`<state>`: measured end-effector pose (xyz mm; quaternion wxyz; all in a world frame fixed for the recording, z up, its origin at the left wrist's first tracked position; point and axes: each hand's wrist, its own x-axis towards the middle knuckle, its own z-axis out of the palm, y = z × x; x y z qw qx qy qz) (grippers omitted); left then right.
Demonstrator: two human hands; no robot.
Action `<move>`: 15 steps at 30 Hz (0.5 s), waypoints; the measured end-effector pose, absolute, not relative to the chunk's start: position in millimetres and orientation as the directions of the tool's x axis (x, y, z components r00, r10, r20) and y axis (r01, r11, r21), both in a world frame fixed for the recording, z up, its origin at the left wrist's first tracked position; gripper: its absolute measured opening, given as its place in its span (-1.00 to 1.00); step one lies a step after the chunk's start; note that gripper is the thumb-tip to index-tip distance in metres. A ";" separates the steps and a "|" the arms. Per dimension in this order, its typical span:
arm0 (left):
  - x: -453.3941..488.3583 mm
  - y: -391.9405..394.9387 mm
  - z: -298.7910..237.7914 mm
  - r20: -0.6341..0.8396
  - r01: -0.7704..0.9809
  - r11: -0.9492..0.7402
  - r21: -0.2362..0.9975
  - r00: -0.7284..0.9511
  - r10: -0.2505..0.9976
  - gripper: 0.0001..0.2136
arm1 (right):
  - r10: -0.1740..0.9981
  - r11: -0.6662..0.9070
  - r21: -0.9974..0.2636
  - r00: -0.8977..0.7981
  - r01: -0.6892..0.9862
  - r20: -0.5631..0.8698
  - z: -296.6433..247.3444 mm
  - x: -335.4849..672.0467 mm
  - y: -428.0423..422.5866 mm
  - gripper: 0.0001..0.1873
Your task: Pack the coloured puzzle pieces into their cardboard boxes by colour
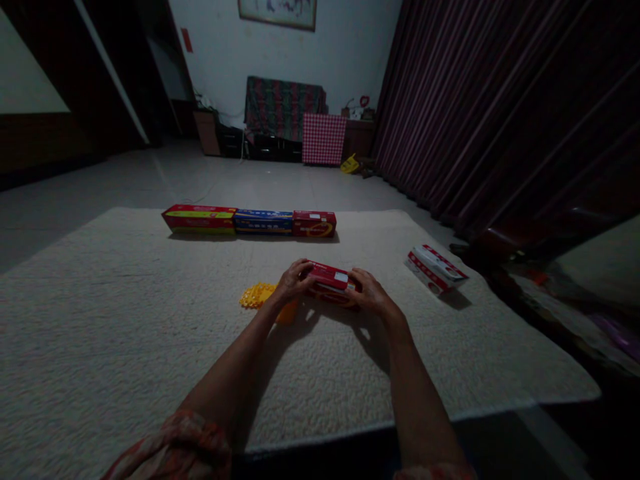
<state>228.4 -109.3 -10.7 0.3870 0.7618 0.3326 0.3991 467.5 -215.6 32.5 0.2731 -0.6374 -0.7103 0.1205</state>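
Observation:
A small dark red carton [330,275] with a pale label lies on the quilted cover in front of me. My left hand [294,280] grips its left end, and my right hand [370,292] curls round its right end. Partly under my left wrist is a yellow scalloped cloth or mat [257,295]; the forearm hides some of it. Farther back, a red and yellow-green carton [200,220], a blue carton [264,223] and another dark red carton [314,225] form one row, end to end.
A white and red carton [435,270] sits apart on the right of the cream quilted cover [150,347]. Dark purple curtains [450,100] hang at the right. Across the tiled floor stands low furniture with a checked cloth [324,139].

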 end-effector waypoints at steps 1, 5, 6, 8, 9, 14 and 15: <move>227.2 -106.5 -9.8 0.319 0.192 -0.453 0.870 0.482 0.816 -0.56 | 0.976 0.163 -0.513 -0.060 0.843 0.211 36.9 467.7 -213.6 -0.61; 224.9 -94.3 -2.1 0.203 0.228 -0.387 0.894 0.563 0.801 -0.43 | 0.988 0.146 -0.441 -0.110 0.885 0.105 52.4 468.3 -204.5 -0.62; 224.9 -91.7 0.4 0.180 0.236 -0.375 0.897 0.580 0.795 -0.41 | 0.989 0.146 -0.417 -0.119 0.897 0.091 54.4 468.6 -203.1 -0.63; 225.0 -87.8 4.9 0.137 0.240 -0.352 0.904 0.619 0.773 -0.39 | 0.985 0.170 -0.393 -0.144 0.904 0.094 55.2 469.4 -203.0 -0.61; 225.0 -86.5 6.8 0.118 0.239 -0.341 0.909 0.636 0.762 -0.39 | 0.981 0.193 -0.397 -0.162 0.897 0.112 54.1 469.7 -204.5 -0.60; 224.5 -85.7 11.6 0.032 0.185 -0.213 0.959 0.678 0.735 -0.23 | 0.950 0.280 -0.405 -0.193 0.870 0.244 42.5 467.2 -219.3 -0.66; 224.7 -86.1 12.1 0.012 0.171 -0.177 0.969 0.686 0.727 -0.19 | 0.947 0.278 -0.390 -0.182 0.878 0.265 40.3 466.3 -221.5 -0.66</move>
